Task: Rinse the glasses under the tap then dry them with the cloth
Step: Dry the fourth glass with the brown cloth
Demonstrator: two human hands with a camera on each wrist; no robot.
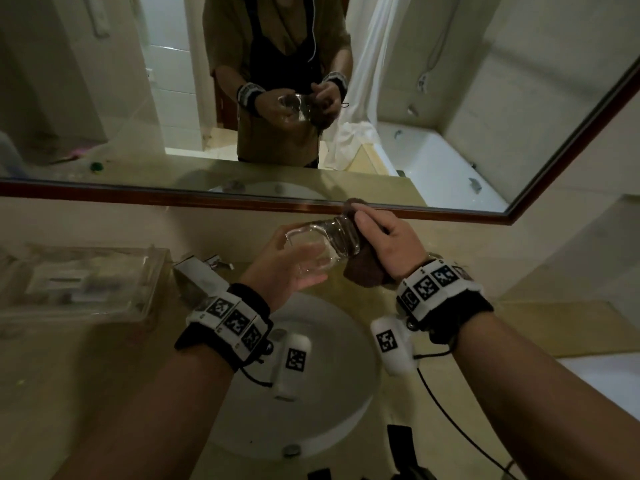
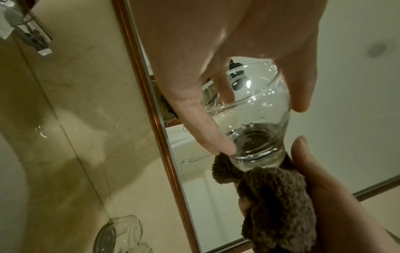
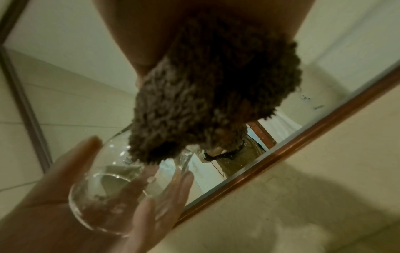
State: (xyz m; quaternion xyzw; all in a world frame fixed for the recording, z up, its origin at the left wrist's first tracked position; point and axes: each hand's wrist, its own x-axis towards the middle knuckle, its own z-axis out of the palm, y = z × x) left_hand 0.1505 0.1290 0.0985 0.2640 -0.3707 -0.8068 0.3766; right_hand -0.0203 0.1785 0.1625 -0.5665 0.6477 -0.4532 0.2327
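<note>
Mirror (image 1: 450, 98), wood-framed, spans the wall above the vanity and reflects the person with both hands raised. Washbasin (image 1: 332, 410), round and white, sits below the hands; no water is seen running, and the tap (image 1: 204, 271) stands behind at left. Clear tray (image 1: 79, 282) rests on the counter, left of the basin. Brown terry cloth (image 2: 277, 202), bunched, is gripped in the right hand (image 1: 388, 244), thumb along its top, and pressed against the base end of the glass. Drinking glass (image 2: 257, 123), clear and waisted, is held tilted above the basin; droplets still cling inside. Left hand (image 1: 287, 268) cradles the bowl near the rim, fingers loosely curved round it. A second glass (image 2: 121, 234) lies on the counter by the mirror; wet or dry cannot be told. Status, as judged: rinsing of this glass appears finished, drying in hand, the inside still to be wiped.
</note>
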